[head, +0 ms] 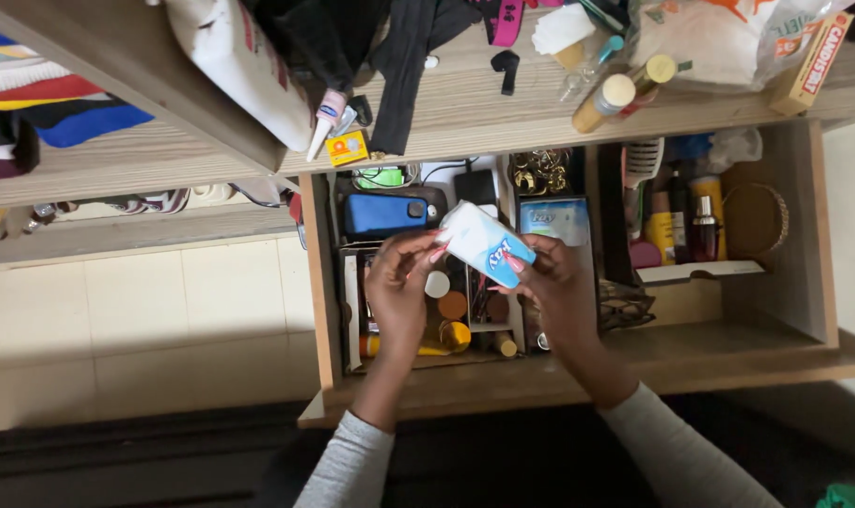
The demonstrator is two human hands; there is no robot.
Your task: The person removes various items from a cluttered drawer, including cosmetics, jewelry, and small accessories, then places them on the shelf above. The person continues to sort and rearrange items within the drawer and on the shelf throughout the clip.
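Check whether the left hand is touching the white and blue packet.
Touching. The head view shows the left hand with its fingertips pinching the end of the white and blue packet.

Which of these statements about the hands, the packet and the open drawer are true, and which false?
1. Both hands hold the packet. True: left hand and right hand grip it.
2. The packet is red. False: it is white and blue.
3. The drawer is shut. False: it is pulled open, full of small things.
4. A blue case lies in the drawer. True.
5. The person wears short sleeves. False: grey sleeves reach the wrists.
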